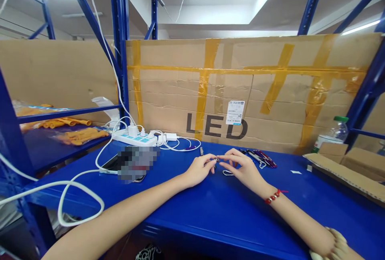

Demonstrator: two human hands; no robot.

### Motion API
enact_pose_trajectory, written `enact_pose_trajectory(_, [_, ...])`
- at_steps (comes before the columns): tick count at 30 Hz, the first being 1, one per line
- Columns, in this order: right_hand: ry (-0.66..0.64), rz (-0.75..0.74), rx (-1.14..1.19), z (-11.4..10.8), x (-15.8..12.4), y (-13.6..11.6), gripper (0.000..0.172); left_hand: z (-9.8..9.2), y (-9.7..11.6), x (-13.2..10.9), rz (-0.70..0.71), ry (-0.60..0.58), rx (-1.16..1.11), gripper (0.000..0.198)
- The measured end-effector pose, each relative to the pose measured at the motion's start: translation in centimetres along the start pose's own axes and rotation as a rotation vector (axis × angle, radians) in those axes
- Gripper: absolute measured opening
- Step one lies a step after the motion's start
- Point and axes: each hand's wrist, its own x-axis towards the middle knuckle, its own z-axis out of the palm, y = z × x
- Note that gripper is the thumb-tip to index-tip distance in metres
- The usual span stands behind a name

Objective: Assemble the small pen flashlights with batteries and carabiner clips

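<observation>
My left hand (200,170) is closed in a pinch on a small metal piece (217,159), too small to make out fully. From the other side, the fingertips of my right hand (245,170) meet the same piece, thumb slightly lower than the index finger. Under the right hand lies a silver carabiner-like loop (227,173), partly covered. Just behind the left hand, a short silver and dark object (201,152) rests on the blue table (192,212). Beyond the right hand is a pile of slim purple, black and silver pieces (261,158) with metal clips.
At left, a power strip (135,137) with chargers and white cables (81,184) sits behind a phone (114,164). Right are an open cardboard box (345,172), a green-capped bottle (332,134) and a paper scrap (296,172). Tall taped cardboard (168,91) forms the back.
</observation>
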Motion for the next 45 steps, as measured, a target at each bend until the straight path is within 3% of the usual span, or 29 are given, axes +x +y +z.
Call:
enact_pose_trajectory(6, [-0.030,0.018,0.005,-0.1,0.3,-0.1,0.023,-0.1,0.1,-0.5,-0.015,-0.051,0.050,0.027])
enact_pose_trajectory(14, [-0.200,0.047,0.229,-0.9,2.1,0.5,0.027,-0.2,-0.4,-0.5,0.002,-0.118,0.128,0.026])
enact_pose_trajectory(21, [-0.128,0.082,0.208,-0.7,2.0,0.9,0.022,0.0,-0.9,-0.1,0.001,-0.137,0.222,0.028])
enact_pose_trajectory(28, [-0.099,0.088,0.388,0.3,0.5,2.1,0.024,0.0,0.1,-0.5,-0.016,-0.226,0.312,0.027])
enact_pose_trajectory(35, [-0.081,0.133,0.522,0.1,-0.1,1.9,0.021,-0.2,0.4,-1.0,0.064,-0.252,0.319,0.026])
enact_pose_trajectory(45, [-0.075,0.142,0.446,-0.2,-0.7,0.5,0.029,-0.2,0.2,-1.4,0.224,-0.222,0.313,0.026])
